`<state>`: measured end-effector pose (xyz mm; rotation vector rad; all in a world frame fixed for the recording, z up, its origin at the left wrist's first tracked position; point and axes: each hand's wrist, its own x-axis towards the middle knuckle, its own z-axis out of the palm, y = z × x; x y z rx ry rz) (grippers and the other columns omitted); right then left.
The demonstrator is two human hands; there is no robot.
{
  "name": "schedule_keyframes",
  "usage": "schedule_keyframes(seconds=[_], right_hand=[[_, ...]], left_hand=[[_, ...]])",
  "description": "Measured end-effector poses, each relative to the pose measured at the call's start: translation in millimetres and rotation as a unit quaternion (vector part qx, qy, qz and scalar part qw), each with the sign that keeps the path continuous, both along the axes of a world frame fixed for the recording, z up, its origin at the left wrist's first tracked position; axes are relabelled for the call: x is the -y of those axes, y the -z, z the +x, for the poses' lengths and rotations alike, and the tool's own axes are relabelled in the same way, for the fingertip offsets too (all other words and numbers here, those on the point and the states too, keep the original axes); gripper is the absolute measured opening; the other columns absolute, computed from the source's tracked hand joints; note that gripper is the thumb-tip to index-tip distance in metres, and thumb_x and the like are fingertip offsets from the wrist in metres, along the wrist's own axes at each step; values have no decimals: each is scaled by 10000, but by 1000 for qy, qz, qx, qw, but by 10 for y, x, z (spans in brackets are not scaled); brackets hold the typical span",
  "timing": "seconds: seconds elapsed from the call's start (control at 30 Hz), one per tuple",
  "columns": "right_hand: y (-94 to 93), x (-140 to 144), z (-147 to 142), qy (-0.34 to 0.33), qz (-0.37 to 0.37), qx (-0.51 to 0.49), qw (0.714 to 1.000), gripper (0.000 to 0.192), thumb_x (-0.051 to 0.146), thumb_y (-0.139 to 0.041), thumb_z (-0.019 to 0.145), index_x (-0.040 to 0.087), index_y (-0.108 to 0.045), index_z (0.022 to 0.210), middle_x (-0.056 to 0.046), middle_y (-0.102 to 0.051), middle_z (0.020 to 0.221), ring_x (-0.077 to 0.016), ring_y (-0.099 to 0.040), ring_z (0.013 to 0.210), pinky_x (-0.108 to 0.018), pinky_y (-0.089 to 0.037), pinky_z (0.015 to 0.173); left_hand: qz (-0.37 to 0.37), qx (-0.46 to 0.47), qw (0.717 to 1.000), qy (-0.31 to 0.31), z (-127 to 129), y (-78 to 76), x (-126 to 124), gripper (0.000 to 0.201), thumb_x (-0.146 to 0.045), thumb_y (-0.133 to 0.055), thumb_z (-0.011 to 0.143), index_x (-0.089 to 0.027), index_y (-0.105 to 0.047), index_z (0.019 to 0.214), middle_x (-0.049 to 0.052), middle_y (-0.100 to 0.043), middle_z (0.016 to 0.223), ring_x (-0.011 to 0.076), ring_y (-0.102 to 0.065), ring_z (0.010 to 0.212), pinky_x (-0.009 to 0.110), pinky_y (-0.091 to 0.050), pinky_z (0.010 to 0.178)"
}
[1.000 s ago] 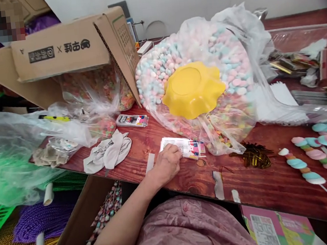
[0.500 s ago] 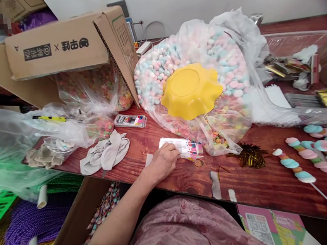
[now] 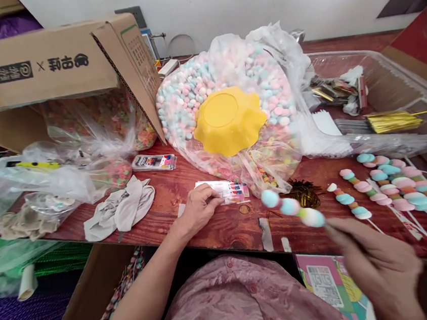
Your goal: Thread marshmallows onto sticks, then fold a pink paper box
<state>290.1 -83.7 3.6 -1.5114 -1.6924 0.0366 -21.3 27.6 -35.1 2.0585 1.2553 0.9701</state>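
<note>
In the head view my right hand point(image 3: 379, 264) is closed around the lower end of a marshmallow skewer point(image 3: 290, 207), whose blue, pink and white sweets point left above the table. My left hand point(image 3: 200, 207) rests curled at the left end of a stack of flat printed packets point(image 3: 235, 192), its fingers closed on their edge. Behind the packets, a yellow scalloped bowl point(image 3: 228, 120) lies upside down on a large clear bag of marshmallows point(image 3: 276, 105) and gummy sweets. More marshmallow skewers point(image 3: 408, 193) lie at the right side of the table.
A cardboard box point(image 3: 54, 64) holding bagged gummies stands at the left. Grey cloth gloves point(image 3: 121, 208) lie in front of it. A bundle of gold tinsel point(image 3: 304, 193) sits by the bag. At the back right, a clear plastic tub point(image 3: 374, 56) holds gold twist ties point(image 3: 396, 121).
My right hand has come into view from the right, holding a marshmallow skewer. The view has turned to the right. My left hand stays at the packets.
</note>
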Motion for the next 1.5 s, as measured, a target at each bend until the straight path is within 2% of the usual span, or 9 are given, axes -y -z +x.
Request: schedule_keyframes(seconds=[0.13, 0.43, 0.67, 0.9, 0.97, 1.1, 1.23, 1.37, 1.5], right_hand=[[139, -233, -164, -125, 39, 43, 990, 105, 175, -624, 872, 212, -704, 929, -13, -734, 788, -157, -702, 673, -250, -556, 657], [269, -170, 28, -180, 16, 77, 981, 177, 118, -624, 858, 214, -690, 991, -27, -731, 832, -161, -704, 725, -267, -549, 692], [330, -133, 137, -183, -113, 103, 971, 154, 249, -552, 925, 219, -701, 905, -20, -735, 806, -156, -693, 672, -252, -535, 613], [349, -127, -18, -219, -223, -32, 949, 234, 270, -525, 928, 194, -708, 805, -19, -702, 683, -143, -653, 577, -219, -514, 531], [371, -86, -78, -231, -205, -51, 950, 197, 225, -531, 919, 192, -705, 833, -20, -705, 699, -141, -660, 592, -218, -520, 547], [379, -21, -148, -232, -88, -46, 968, 160, 134, -567, 878, 229, -690, 916, 4, -706, 706, -137, -664, 584, -219, -518, 538], [339, -26, -169, -246, -17, -4, 969, 194, 117, -586, 866, 250, -687, 963, 3, -725, 756, -153, -683, 637, -248, -535, 600], [302, -27, -201, -249, 13, 112, 962, 201, 108, -537, 896, 209, -689, 979, -9, -710, 755, -129, -636, 612, -263, -473, 610], [266, 8, -262, -226, 16, 218, 949, 248, 108, -470, 914, 190, -696, 975, -14, -694, 723, -130, -609, 586, -275, -424, 591]], left_hand=[[-5, 37, 999, -9, 24, -69, 114, 123, -173, -684, 816, -159, -655, 697, 3, -623, 698, 120, -565, 678, 247, -429, 660], [-21, 44, 998, -30, 47, -31, 286, 133, -237, -683, 844, -161, -682, 735, 12, -618, 708, 123, -560, 676, 248, -435, 644], [110, -55, 989, 78, 97, 63, 283, 170, -221, -560, 922, -198, -722, 872, 46, -607, 781, 160, -536, 789, 293, -449, 728], [87, -73, 975, 192, 114, 89, 322, 202, -185, -478, 953, -177, -676, 908, 103, -672, 1062, 182, -601, 988, 333, -481, 873], [75, -88, 971, 208, 114, 56, 344, 195, -186, -465, 957, -165, -649, 895, 118, -675, 1093, 193, -615, 1029, 330, -484, 888], [12, -130, 966, 224, 136, -45, 409, 108, -230, -540, 923, -159, -594, 984, 103, -686, 1017, 196, -641, 959, 313, -495, 858], [-29, -195, 958, 207, 211, -129, 504, 428, -317, -626, 872, -178, -483, 1251, 121, -646, 1176, 242, -625, 1074, 347, -487, 879], [-59, -311, 927, 200, 302, -192, 591, 173, -308, -561, 909, -174, -569, 1018, 80, -669, 1002, 236, -651, 922, 323, -478, 750], [-53, -360, 914, 180, 362, -225, 626, 160, -313, -553, 911, -170, -569, 980, 81, -665, 985, 246, -641, 896, 338, -461, 719]])
